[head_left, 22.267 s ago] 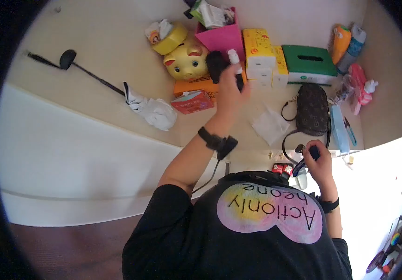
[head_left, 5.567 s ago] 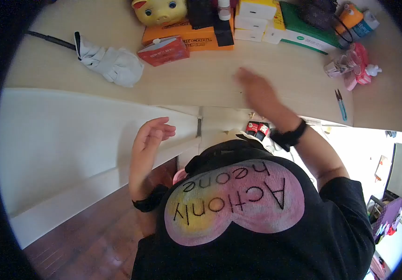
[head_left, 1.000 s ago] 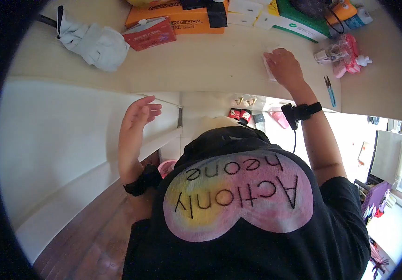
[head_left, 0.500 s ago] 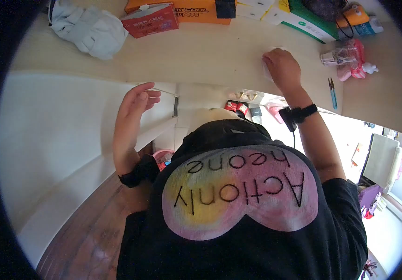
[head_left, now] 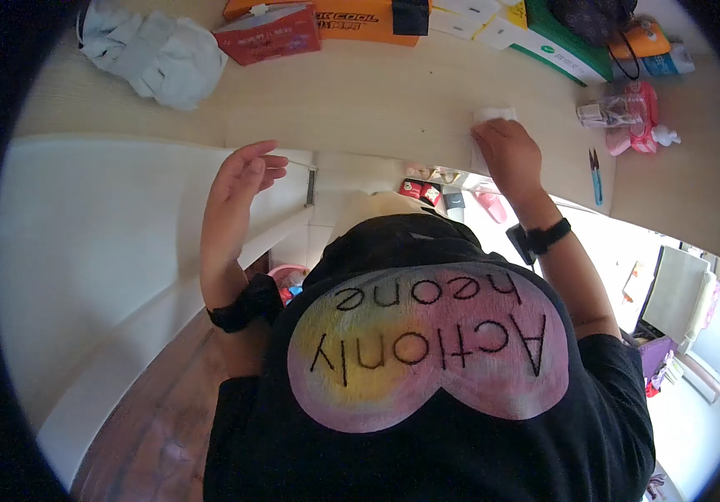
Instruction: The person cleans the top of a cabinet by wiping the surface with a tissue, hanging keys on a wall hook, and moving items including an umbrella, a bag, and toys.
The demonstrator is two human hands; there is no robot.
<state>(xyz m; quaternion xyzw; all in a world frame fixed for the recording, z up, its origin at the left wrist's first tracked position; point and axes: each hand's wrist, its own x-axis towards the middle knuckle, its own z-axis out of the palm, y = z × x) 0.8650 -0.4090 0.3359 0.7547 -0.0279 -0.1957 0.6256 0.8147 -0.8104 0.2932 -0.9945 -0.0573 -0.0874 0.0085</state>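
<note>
My right hand (head_left: 508,157) rests on the light wooden tabletop (head_left: 352,100) close to its front edge. Its fingers are bent and pressed together over a thin white tissue (head_left: 496,114), part of which shows beyond the knuckles. How the fingers grip the tissue underneath is hidden. My left hand (head_left: 245,177) hovers by the front edge of the tabletop at the left, fingers loosely spread and holding nothing. Small blue-handled thread snips (head_left: 597,177) lie to the right of my right hand.
A crumpled whitish cloth bundle (head_left: 155,58) lies at the back left. Red (head_left: 270,35) and orange (head_left: 360,21) boxes stand along the back, with a green-and-white box (head_left: 556,50) farther right. A pink-and-clear bottle (head_left: 642,117) lies near the right side panel (head_left: 686,167).
My right hand has slid toward me over the tabletop, and more of the tissue shows past its fingers. My left hand stays open in nearly the same place.
</note>
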